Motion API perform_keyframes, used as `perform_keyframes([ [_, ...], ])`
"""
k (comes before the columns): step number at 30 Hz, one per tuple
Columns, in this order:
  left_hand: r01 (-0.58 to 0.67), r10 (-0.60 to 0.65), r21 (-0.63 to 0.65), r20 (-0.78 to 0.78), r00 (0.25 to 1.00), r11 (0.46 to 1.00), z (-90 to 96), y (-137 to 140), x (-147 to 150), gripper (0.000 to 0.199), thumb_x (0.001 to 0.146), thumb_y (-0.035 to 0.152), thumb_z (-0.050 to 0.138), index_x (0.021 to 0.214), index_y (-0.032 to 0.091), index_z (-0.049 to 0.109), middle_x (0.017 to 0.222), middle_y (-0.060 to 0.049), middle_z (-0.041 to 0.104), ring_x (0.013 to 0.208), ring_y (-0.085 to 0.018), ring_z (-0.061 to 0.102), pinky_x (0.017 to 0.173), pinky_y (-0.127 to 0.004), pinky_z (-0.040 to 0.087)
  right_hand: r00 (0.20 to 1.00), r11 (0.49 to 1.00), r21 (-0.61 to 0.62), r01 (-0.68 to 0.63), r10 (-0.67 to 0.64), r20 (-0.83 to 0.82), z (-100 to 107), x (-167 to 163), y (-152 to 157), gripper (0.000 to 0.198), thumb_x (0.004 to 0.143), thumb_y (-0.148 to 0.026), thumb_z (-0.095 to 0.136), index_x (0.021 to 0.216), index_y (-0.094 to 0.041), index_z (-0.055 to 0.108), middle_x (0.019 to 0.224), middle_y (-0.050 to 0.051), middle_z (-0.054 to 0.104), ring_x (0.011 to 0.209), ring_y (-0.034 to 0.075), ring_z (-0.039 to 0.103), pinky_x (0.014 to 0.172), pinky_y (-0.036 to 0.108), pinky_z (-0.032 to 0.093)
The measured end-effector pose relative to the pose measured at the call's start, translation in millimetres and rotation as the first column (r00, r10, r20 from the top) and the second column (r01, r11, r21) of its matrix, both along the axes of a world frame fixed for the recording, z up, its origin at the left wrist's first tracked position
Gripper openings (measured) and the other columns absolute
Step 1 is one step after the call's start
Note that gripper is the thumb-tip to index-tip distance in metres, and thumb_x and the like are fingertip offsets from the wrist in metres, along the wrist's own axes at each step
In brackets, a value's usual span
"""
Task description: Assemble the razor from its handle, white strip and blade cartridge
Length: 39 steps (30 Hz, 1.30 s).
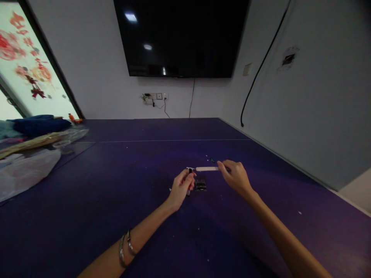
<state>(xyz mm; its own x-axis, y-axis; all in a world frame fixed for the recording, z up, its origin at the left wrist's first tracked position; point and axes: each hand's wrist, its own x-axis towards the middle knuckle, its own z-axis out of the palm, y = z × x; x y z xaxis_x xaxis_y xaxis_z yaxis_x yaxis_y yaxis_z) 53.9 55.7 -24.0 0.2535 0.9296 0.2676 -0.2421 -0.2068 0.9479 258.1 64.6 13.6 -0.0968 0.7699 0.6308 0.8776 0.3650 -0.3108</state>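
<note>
My left hand [182, 186] is closed around the dark handle of a small T-shaped tool [190, 168] that looks like a razor, its pale head pointing up. Much of the handle is hidden by the fingers. From the right, my right hand [234, 174] pinches one end of a flat pale stick [206, 168], like a wooden craft stick. The stick lies level, its free rounded end close to the tool's head; whether they touch I cannot tell. Just below, a small black rectangular piece [200, 185] rests on the purple surface [145, 220].
Behind the stick lie a small greenish piece [212, 160] and several white bits. A plastic bag [29, 173], a clear cup [62, 144] and folded blue cloth [42, 125] are at the left. A black cable [262, 63] hangs on the right wall; a television [182, 38] is ahead.
</note>
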Motion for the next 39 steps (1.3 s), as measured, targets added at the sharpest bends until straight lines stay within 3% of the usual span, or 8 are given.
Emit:
perform_keyframes([
  [5, 0.204, -0.162, -0.2, 0.206, 0.965, 0.958, 0.2, -7.3, 5.3, 0.03, 0.078, 0.046, 0.055, 0.08, 0.016, 0.049, 0.052, 0.008, 0.035, 0.041, -0.004, 0.03, 0.044, -0.019, 0.03, 0.995, 0.999, 0.015, -0.04, 0.041, -0.094, 1.3, -7.3, -3.3, 0.043, 0.089, -0.039, 0.034, 0.051, -0.019, 0.04, 0.052, 0.0, 0.048, 0.05, 0.012, 0.044, 0.055, 0.025, 0.028],
  [10, 0.404, -0.32, -0.216, 0.34, 0.885, 0.889, 3.2, -14.0, 6.0, 0.023, 0.081, 0.038, 0.054, 0.079, 0.016, 0.048, 0.052, 0.007, 0.034, 0.04, -0.003, 0.027, 0.041, -0.018, 0.026, 0.996, 0.998, 0.017, -0.055, 0.056, -0.066, -8.4, -11.4, 0.4, 0.041, 0.088, -0.039, 0.036, 0.053, -0.019, 0.04, 0.055, 0.0, 0.049, 0.052, 0.012, 0.043, 0.057, 0.026, 0.027],
  [21, 0.459, -0.366, -0.176, 0.391, 0.844, 0.871, 6.7, -12.7, 2.5, 0.02, 0.085, 0.035, 0.048, 0.081, 0.016, 0.049, 0.053, 0.006, 0.035, 0.041, -0.004, 0.029, 0.042, -0.019, 0.027, 0.979, 0.993, -0.008, -0.121, 0.118, -0.164, -14.0, -12.1, 2.3, 0.041, 0.089, -0.039, 0.034, 0.053, -0.02, 0.036, 0.053, -0.001, 0.042, 0.052, 0.011, 0.039, 0.055, 0.025, 0.027],
  [25, 0.412, -0.353, -0.142, 0.319, 0.88, 0.9, 11.1, -13.4, 2.0, 0.022, 0.084, 0.038, 0.05, 0.081, 0.016, 0.048, 0.054, 0.006, 0.035, 0.042, -0.005, 0.03, 0.044, -0.02, 0.029, 0.981, 0.997, -0.036, -0.071, 0.063, -0.181, -24.3, 1.9, 10.4, 0.042, 0.088, -0.043, 0.035, 0.053, -0.019, 0.039, 0.053, -0.002, 0.042, 0.05, 0.011, 0.039, 0.052, 0.025, 0.027],
  [28, 0.289, -0.267, -0.09, 0.199, 0.943, 0.953, 12.9, -9.1, -0.2, 0.023, 0.083, 0.038, 0.05, 0.084, 0.016, 0.05, 0.055, 0.006, 0.037, 0.045, -0.006, 0.033, 0.049, -0.022, 0.031, 0.98, 0.997, -0.073, -0.032, 0.017, -0.2, -23.9, 16.6, 13.5, 0.045, 0.087, -0.047, 0.035, 0.052, -0.019, 0.039, 0.05, -0.002, 0.04, 0.048, 0.01, 0.038, 0.05, 0.024, 0.026],
  [33, 0.063, -0.047, 0.148, -0.107, 0.993, 0.987, 12.3, 0.0, -6.4, 0.021, 0.084, 0.035, 0.049, 0.084, 0.014, 0.053, 0.063, 0.002, 0.046, 0.059, -0.01, 0.044, 0.058, -0.023, 0.034, 0.985, 0.997, -0.071, 0.026, -0.038, -0.166, 8.9, 16.8, -6.1, 0.048, 0.084, -0.051, 0.038, 0.049, -0.018, 0.04, 0.048, -0.002, 0.039, 0.047, 0.01, 0.037, 0.048, 0.023, 0.025],
  [36, 0.02, 0.036, 0.252, -0.217, 0.976, 0.967, 12.4, -0.6, -8.3, 0.021, 0.086, 0.035, 0.044, 0.081, 0.016, 0.051, 0.066, 0.001, 0.049, 0.066, -0.012, 0.047, 0.066, -0.025, 0.037, 0.993, 0.997, -0.062, 0.053, -0.059, -0.1, 27.3, 2.3, -24.7, 0.049, 0.082, -0.054, 0.042, 0.048, -0.018, 0.041, 0.048, -0.002, 0.042, 0.047, 0.01, 0.039, 0.048, 0.023, 0.025],
  [39, 0.021, 0.051, 0.267, -0.257, 0.965, 0.963, 13.1, -4.9, -8.3, 0.021, 0.087, 0.035, 0.043, 0.082, 0.017, 0.051, 0.071, 0.0, 0.051, 0.072, -0.014, 0.048, 0.07, -0.026, 0.038, 0.997, 0.995, -0.063, 0.079, -0.08, -0.02, 34.3, -12.0, -38.2, 0.051, 0.078, -0.059, 0.046, 0.048, -0.018, 0.042, 0.049, -0.001, 0.046, 0.047, 0.01, 0.038, 0.048, 0.023, 0.023],
])
